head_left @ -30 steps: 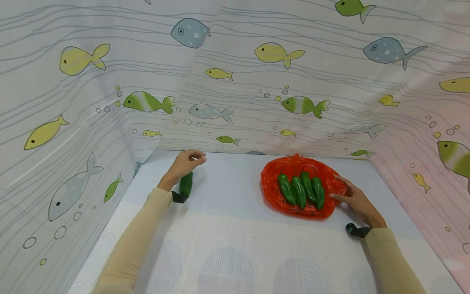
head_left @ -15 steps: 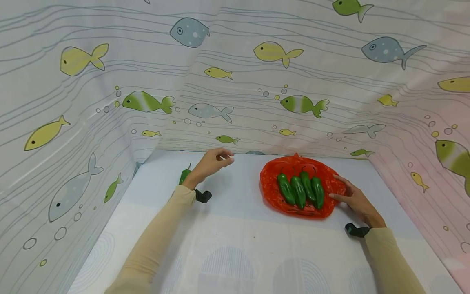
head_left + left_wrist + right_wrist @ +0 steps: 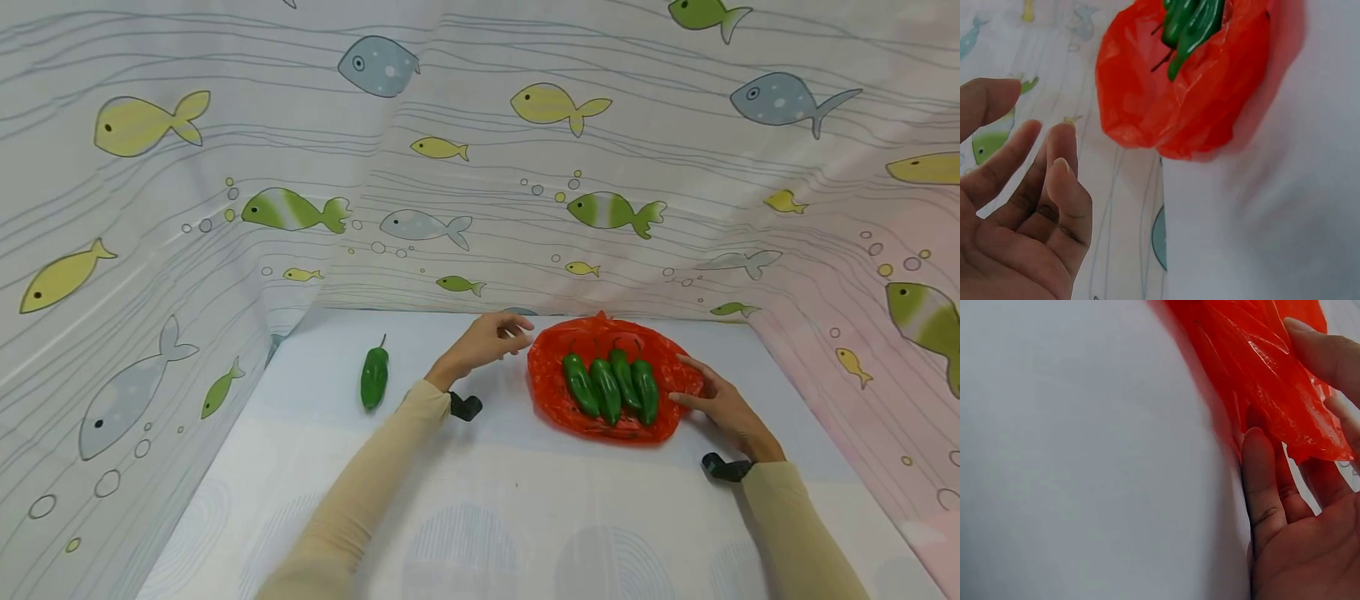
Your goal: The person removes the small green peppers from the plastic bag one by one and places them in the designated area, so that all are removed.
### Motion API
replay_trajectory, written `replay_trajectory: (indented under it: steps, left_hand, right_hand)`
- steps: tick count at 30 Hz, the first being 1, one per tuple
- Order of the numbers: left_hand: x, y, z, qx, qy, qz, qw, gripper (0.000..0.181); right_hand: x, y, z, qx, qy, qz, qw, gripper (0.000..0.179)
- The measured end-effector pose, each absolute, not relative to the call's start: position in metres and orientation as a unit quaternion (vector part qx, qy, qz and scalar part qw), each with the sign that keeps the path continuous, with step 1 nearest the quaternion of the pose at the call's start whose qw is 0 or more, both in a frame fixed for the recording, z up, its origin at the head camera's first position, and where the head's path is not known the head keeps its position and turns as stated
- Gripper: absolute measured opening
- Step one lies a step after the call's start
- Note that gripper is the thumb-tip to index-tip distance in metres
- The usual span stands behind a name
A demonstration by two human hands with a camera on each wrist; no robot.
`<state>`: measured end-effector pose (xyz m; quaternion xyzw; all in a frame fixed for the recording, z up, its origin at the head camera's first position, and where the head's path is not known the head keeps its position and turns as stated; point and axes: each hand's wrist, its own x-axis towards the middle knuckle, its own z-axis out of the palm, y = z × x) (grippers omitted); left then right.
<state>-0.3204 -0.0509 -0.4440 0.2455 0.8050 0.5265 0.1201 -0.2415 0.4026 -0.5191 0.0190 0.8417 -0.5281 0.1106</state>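
Observation:
A red plastic bag (image 3: pixel 555 400) lies spread at the back right, several green peppers (image 3: pixel 609 390) lying side by side in it. My right hand (image 3: pixel 731 417) holds the bag's right edge; in the right wrist view the bag's film (image 3: pixel 1272 381) comes between its fingers, some of them behind it. My left hand (image 3: pixel 487 340) hovers just left of the bag, fingers loosely bent and holding nothing. The left wrist view shows its palm (image 3: pixel 1016 237) apart from the bag. One more green pepper (image 3: pixel 374 377) lies alone on the table to the left, its stem pointing away.
The white table (image 3: pixel 517 508) carries pale arch prints at its front. Fish-printed sheets (image 3: pixel 420 183) hang along the back and both sides. A dark wrist camera sits on each wrist, such as the left camera (image 3: pixel 467 407).
My left hand has moved right, from above the lone pepper to beside the bag, leaving that pepper in full view. My right hand has stayed at the bag's edge.

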Motion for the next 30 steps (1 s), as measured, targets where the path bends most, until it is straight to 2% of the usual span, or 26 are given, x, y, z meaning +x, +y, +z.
replay_trajectory:
  steps: [4,15,23,30]
  left_hand:
    - [-0.319,-0.033,-0.445,0.255,0.799,0.528,0.132,0.043]
    - [-0.315,0.006,-0.457,0.277,0.792,0.523,0.150,0.040]
    - [-0.315,0.023,-0.469,0.263,0.788,0.528,0.176,0.050]
    - [-0.317,0.033,-0.478,0.246,0.818,0.495,0.159,0.047]
  right_hand:
    - [-0.242,0.403,-0.519,0.021,0.839,-0.533,0.110,0.098]
    - [-0.243,0.406,-0.521,0.017,0.840,-0.532,0.106,0.097]
    - [-0.243,0.408,-0.524,0.010,0.835,-0.542,0.100,0.094]
    - [-0.244,0.409,-0.525,-0.002,0.843,-0.530,0.094,0.092]
